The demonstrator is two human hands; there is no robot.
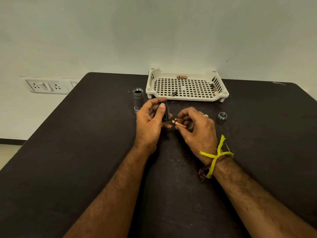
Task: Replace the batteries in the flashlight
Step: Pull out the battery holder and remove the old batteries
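The left hand (pixel 151 117) is gripping a black battery holder (pixel 165 111); the right hand (pixel 195 127) is pinching a battery (pixel 178 123) just beside it.

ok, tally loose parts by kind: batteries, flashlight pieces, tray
Batteries: 4, with 3 in the tray and 1 in the right hand
Flashlight pieces: 3, namely body, battery holder, end cap
Tray: 1
Total: 8

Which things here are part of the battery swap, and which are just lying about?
Job: battery holder in left hand; battery in right hand; flashlight body; cap; tray batteries.
Idle: wall sockets.
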